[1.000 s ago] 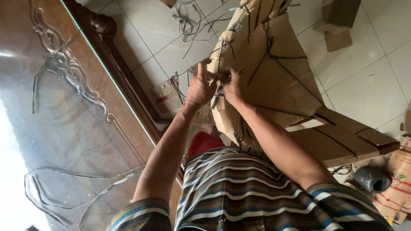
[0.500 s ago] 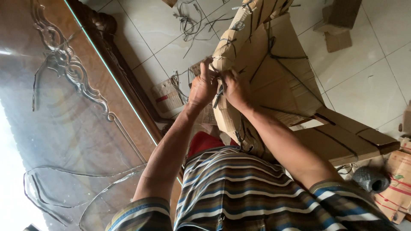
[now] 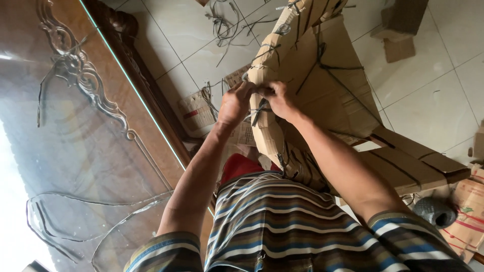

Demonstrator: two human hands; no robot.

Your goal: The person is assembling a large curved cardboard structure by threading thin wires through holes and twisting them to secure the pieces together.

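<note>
A glass-topped wooden table point(image 3: 75, 151) with carved trim is filling the left side of the view, its edge running diagonally beside the tiled floor point(image 3: 433, 90). Just past that edge, a small cardboard piece with a red stripe point(image 3: 197, 112) is lying on the floor, and loose dark string point(image 3: 224, 25) is lying scattered farther up on the tiles. The left hand point(image 3: 236, 103) is closing its fingers on a dark string tie point(image 3: 258, 108) at the rounded edge of a large cardboard-wrapped bundle point(image 3: 322, 85), which is leaning across the person's lap and reaching onto the floor. The right hand point(image 3: 280, 99) is pinching the same tie from the other side, the two hands almost touching over the bundle's edge. More dark strings are crossing the cardboard. Further right, a small cardboard block point(image 3: 401, 32) is sitting on the floor near the top, and a dark ball of twine point(image 3: 436, 211) is lying near the lower right corner beside a printed carton point(image 3: 469, 211).
</note>
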